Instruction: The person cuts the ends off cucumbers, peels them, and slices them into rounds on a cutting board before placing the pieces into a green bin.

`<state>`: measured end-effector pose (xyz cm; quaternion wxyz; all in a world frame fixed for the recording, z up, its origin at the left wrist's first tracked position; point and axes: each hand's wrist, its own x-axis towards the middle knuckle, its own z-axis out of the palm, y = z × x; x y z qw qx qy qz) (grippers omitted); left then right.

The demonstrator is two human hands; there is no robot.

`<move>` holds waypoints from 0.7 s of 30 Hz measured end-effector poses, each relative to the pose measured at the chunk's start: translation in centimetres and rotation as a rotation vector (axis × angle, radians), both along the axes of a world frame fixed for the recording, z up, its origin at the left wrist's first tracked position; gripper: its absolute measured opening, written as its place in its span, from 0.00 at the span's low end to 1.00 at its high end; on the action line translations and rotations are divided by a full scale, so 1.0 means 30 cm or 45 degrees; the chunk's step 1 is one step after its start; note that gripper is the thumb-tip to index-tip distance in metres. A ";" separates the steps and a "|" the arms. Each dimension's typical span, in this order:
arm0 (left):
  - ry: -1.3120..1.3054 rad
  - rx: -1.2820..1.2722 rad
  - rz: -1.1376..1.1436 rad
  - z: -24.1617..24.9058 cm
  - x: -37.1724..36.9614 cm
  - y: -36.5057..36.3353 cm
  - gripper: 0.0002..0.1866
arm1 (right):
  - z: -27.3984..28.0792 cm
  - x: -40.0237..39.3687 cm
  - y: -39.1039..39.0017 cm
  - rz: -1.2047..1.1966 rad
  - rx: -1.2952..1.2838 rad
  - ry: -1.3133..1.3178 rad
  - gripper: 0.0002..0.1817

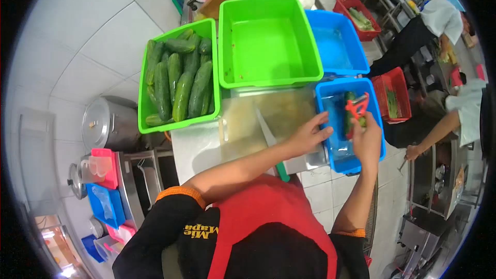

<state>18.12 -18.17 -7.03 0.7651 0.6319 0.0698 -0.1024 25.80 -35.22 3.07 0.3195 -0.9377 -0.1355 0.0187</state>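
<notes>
Over the near blue bin (338, 161), my right hand (367, 137) is closed on a red peeler (357, 106). A dark green cucumber (350, 116) is beside the peeler, above the bin; its lower part is partly hidden. My left hand (311, 133) is at the bin's left edge, fingers apart, with nothing in it. A knife (267, 130) with a green handle lies on the worn cutting board (240, 124), left of my left hand. Many whole cucumbers (183, 93) fill the green bin (178, 125) at the left.
A larger green bin (268, 41) stands behind the board, with another blue bin (338, 44) beside it. Red crates (393, 93) are to the right. Two other people (442, 18) work at the far right. A metal pot (106, 124) stands at left.
</notes>
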 end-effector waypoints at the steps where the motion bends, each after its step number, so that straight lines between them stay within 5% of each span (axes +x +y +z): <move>1: -0.117 -0.169 0.012 0.049 -0.045 0.033 0.39 | 0.032 -0.070 0.066 0.102 0.147 0.149 0.16; 4: -0.272 -0.200 0.121 0.041 -0.127 0.124 0.34 | -0.121 -0.193 0.223 0.570 0.126 0.189 0.13; 5: -0.093 -0.235 0.251 0.027 -0.158 0.168 0.30 | -0.183 -0.204 0.259 0.728 0.148 0.182 0.14; 9: 0.395 -0.386 0.570 0.048 -0.290 0.306 0.27 | -0.099 -0.136 0.405 0.507 0.344 0.242 0.13; 14: 0.344 -0.314 0.579 0.082 -0.359 0.289 0.30 | -0.084 -0.003 0.562 0.329 0.699 -0.006 0.26; 16: 0.289 -0.317 0.588 0.128 -0.351 0.292 0.31 | -0.091 -0.032 0.583 0.271 0.256 -0.792 0.36; 18: -0.062 0.021 0.830 0.153 -0.362 0.294 0.33 | -0.123 -0.153 0.514 0.595 0.242 -0.512 0.38; 20: -0.097 -0.034 0.890 0.200 -0.359 0.332 0.34 | -0.159 -0.284 0.436 1.114 0.230 0.222 0.34; 21: -0.113 0.088 0.795 0.197 -0.352 0.351 0.33 | -0.166 -0.342 0.435 1.061 0.323 0.642 0.30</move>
